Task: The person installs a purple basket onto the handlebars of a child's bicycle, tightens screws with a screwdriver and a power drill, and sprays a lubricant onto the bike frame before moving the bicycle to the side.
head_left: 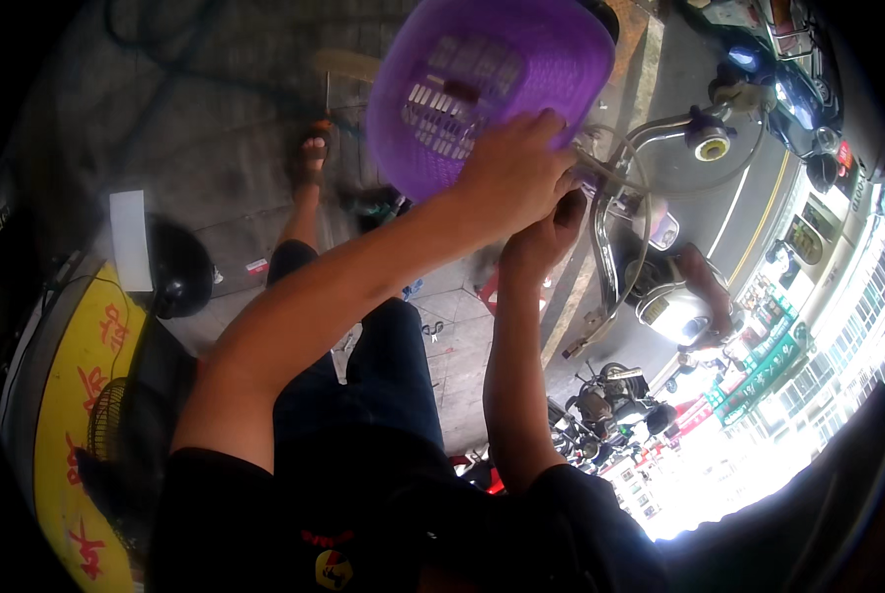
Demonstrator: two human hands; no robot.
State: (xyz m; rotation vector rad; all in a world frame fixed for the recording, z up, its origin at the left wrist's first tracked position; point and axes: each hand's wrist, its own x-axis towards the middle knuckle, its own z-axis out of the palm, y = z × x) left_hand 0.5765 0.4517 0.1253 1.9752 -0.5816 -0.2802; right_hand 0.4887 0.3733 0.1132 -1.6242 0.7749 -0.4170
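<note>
Nearest the camera, the person's dark shirt and dark trousers fill the lower middle of the view, and both bare forearms rise from there toward the purple basket (492, 84), which serves here as the landmark.

The left hand (511, 173) lies curled over the basket's lower right rim, fingers bent and pressed against the plastic; it appears to grip the rim, though the fingertips are hidden behind the hand itself. Just below and to the right of it, the right hand (551, 232) is closed into a loose fist at the spot where the basket meets the chrome handlebar (650, 133). What it pinches there is too small and too shadowed to make out; it may be a fastener or a small tool.

The basket is a bright purple plastic bicycle basket, rounded at the corners, with slotted walls and a grid of openings in its base. It is tilted so that its open inside faces the camera, and its top edge is cut off by the upper border of the picture.

Below and left of the basket, a sandalled foot (314, 148) stands on the grey paved ground. Farther left and lower, a black helmet (175, 267) lies on the pavement, beside a yellow signboard (77, 395) with red characters, partly lost in the dark fisheye rim. Right of the basket the handlebar curves past a bell-like fitting, and below it a headlamp (674, 306) glares. Beyond, parked motorbikes (600, 405) and a street of shopfronts are overexposed and blurred.
</note>
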